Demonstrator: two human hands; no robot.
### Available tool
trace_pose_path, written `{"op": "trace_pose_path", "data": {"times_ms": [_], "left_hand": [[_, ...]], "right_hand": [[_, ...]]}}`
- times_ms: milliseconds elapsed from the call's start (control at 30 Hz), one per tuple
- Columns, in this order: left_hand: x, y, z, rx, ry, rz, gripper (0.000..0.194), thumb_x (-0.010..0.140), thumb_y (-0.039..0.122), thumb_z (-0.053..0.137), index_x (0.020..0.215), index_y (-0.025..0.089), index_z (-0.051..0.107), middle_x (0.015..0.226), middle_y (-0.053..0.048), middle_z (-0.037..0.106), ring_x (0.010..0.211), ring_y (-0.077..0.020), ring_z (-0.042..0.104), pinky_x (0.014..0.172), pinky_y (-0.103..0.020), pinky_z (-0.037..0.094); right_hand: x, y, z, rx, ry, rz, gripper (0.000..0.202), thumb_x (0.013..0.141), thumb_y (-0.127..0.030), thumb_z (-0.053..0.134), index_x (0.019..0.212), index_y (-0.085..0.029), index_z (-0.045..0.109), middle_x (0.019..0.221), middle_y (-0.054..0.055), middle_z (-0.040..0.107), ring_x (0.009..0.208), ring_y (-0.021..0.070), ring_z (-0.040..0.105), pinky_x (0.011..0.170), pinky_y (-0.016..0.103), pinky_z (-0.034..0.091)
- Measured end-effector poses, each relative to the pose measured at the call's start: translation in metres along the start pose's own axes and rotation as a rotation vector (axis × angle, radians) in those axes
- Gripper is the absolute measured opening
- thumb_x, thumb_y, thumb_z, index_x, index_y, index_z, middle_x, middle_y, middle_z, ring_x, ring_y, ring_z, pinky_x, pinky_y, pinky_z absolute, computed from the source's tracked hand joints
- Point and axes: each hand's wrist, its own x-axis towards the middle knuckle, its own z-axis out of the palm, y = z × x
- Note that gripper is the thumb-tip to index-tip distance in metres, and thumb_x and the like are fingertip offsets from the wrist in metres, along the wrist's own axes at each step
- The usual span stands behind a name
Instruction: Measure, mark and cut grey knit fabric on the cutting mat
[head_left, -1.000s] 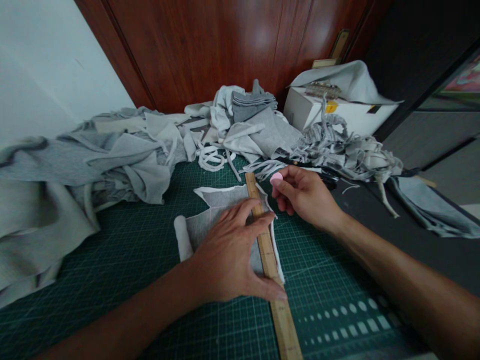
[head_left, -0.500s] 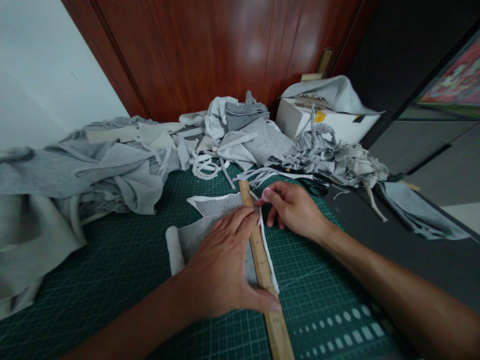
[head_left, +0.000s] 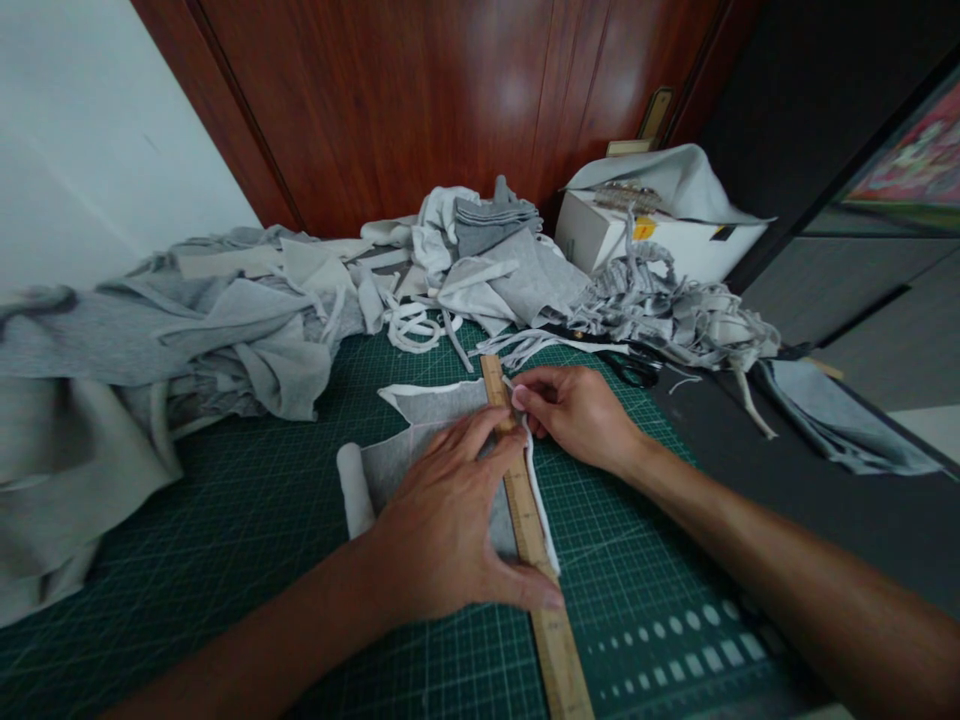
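Note:
A small piece of grey knit fabric [head_left: 435, 405] with white turned edges lies on the green gridded cutting mat [head_left: 255, 560]. Its left edge curls into a roll. Along its right side runs a wooden ruler [head_left: 556, 640], reaching toward me past the fabric. My left hand [head_left: 446, 535] presses the ruler down, fingers spread and thumb stretched out near the fabric's lower corner; it covers much of the cloth. At the ruler's far end, my right hand [head_left: 581, 412] pinches the fabric's right edge between thumb and forefinger.
Heaped grey cloth [head_left: 247, 340] fills the left and back of the mat. Black-handled scissors [head_left: 634, 368] lie beyond my right hand, beside tangled fabric strips [head_left: 675, 300]. A white box [head_left: 697, 250] stands behind, before a brown door [head_left: 420, 100].
My right fingers have closed onto the fabric's right edge beside the ruler and moved slightly left. My left hand keeps pressing the ruler, its fingers barely shifted. The view has tilted a little.

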Motion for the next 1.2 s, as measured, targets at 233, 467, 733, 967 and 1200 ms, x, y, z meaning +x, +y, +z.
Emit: {"op": "trace_pose_path", "data": {"times_ms": [233, 467, 733, 967, 1200], "left_hand": [[0.001, -0.001, 0.002, 0.012, 0.011, 0.002, 0.127, 0.053, 0.083, 0.083, 0.154, 0.016, 0.045, 0.164, -0.015, 0.037, 0.151, -0.0367, 0.037, 0.125, -0.052, 0.032], [-0.001, 0.001, -0.001, 0.008, 0.003, 0.01, 0.117, 0.055, 0.082, 0.083, 0.148, 0.018, 0.054, 0.163, -0.017, 0.038, 0.149, -0.0405, 0.038, 0.123, -0.056, 0.034], [-0.001, 0.0, -0.001, -0.01, -0.012, 0.01, 0.117, 0.057, 0.087, 0.078, 0.15, 0.019, 0.055, 0.165, -0.018, 0.036, 0.151, -0.0428, 0.036, 0.122, -0.058, 0.034], [0.0, 0.002, -0.003, 0.021, -0.031, 0.005, 0.119, 0.058, 0.087, 0.077, 0.153, 0.018, 0.053, 0.166, -0.019, 0.034, 0.154, -0.0413, 0.032, 0.125, -0.056, 0.031], [-0.001, 0.0, 0.0, 0.019, -0.024, 0.017, 0.119, 0.059, 0.087, 0.077, 0.154, 0.02, 0.051, 0.167, -0.02, 0.032, 0.153, -0.0432, 0.033, 0.123, -0.059, 0.031]], "right_hand": [[0.002, 0.001, 0.002, 0.055, 0.043, 0.017, 0.008, 0.09, -0.025, 0.068, 0.09, -0.018, 0.064, 0.07, 0.001, 0.071, 0.052, 0.0133, 0.064, 0.052, 0.028, 0.05], [0.004, 0.005, 0.002, 0.043, 0.032, 0.022, 0.008, 0.089, -0.025, 0.069, 0.085, -0.019, 0.066, 0.068, 0.001, 0.07, 0.05, 0.0142, 0.065, 0.049, 0.028, 0.049], [0.004, 0.002, 0.0, -0.05, 0.022, -0.003, 0.005, 0.086, -0.022, 0.07, 0.082, -0.019, 0.069, 0.076, 0.004, 0.075, 0.061, 0.016, 0.065, 0.054, 0.028, 0.048], [0.002, -0.004, -0.002, -0.11, -0.022, -0.05, 0.006, 0.086, -0.016, 0.068, 0.081, -0.019, 0.068, 0.072, 0.002, 0.074, 0.062, 0.0164, 0.067, 0.058, 0.028, 0.048], [-0.001, -0.009, -0.001, -0.185, 0.023, -0.057, 0.006, 0.086, -0.012, 0.064, 0.084, -0.018, 0.068, 0.077, 0.004, 0.074, 0.064, 0.0168, 0.065, 0.059, 0.029, 0.046]]}}
